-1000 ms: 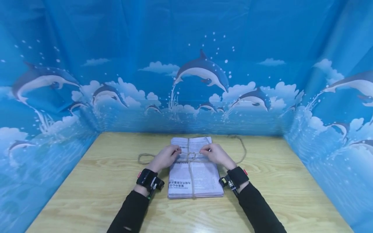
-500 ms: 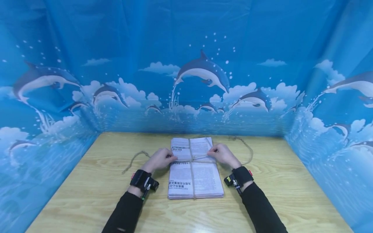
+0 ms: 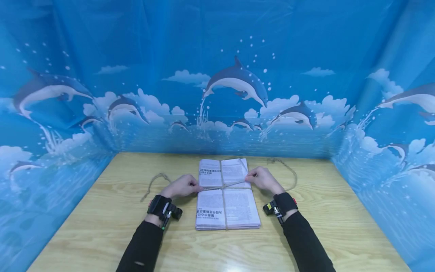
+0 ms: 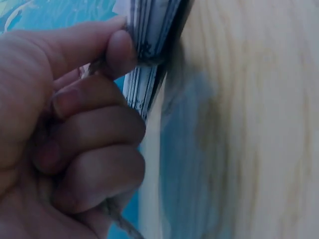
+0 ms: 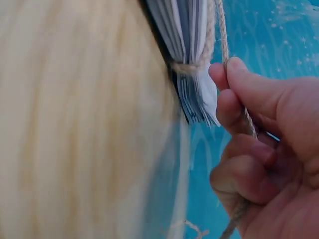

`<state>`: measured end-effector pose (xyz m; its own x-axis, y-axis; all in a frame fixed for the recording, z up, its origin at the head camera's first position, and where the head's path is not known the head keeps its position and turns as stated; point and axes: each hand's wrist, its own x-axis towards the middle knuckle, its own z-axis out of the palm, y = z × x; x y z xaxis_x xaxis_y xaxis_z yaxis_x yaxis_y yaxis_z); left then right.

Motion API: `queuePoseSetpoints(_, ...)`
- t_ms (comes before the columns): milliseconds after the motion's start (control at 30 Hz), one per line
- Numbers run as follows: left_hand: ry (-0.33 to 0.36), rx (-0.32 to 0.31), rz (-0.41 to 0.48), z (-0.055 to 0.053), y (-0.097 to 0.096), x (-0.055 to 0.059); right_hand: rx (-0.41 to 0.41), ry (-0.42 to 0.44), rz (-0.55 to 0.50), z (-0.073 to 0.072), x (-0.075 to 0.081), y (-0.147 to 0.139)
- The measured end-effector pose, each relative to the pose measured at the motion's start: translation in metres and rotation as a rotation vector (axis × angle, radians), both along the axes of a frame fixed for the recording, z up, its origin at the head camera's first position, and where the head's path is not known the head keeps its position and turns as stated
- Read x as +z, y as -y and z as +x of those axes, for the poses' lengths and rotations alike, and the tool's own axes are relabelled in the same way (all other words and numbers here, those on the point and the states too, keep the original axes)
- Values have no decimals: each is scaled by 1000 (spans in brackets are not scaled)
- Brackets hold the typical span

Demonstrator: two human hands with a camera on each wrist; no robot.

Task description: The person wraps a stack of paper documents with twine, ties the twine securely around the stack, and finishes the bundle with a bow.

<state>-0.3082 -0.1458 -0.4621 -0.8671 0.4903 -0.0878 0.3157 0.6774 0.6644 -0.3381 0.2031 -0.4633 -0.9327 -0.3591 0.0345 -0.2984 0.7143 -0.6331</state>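
Note:
A stack of folded newspapers [image 3: 238, 207] lies on the table with twine [image 3: 223, 204] crossed over it lengthwise and sideways. Where the strands cross, a small knot sits near the middle of the top sheet. My left hand [image 3: 183, 186] pinches one twine end at the stack's left edge; the left wrist view shows its other fingers [image 4: 99, 129] curled round the strand. At the right edge my right hand [image 3: 263, 178] pinches the other end between thumb and forefinger, and that strand [image 5: 224, 30] runs taut. Both strands stretch from the knot to the hands.
Loose twine tails trail on the wooden table [image 3: 112, 219] behind each hand, the right one [image 3: 289, 168] curving toward the back. A blue dolphin-print curtain [image 3: 163, 98] encloses the table at the back and sides.
My hands have moved apart from near the middle to the stack's edges, pulling the twine tight. The loop over the stack has shrunk to a small knot, and the left tail has shifted.

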Motion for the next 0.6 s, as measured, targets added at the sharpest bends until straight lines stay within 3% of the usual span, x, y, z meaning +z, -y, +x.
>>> queuePoseSetpoints(233,88,-3,38,3,7,-3,-4,54,-26,1,-3,-8)
queuePoseSetpoints(367,94,-19,48,3,9,-4,-18,78,-22,1,-3,-10)
queuePoseSetpoints(600,20,100,26,0,9,-3,31,62,10,4,1,-10)
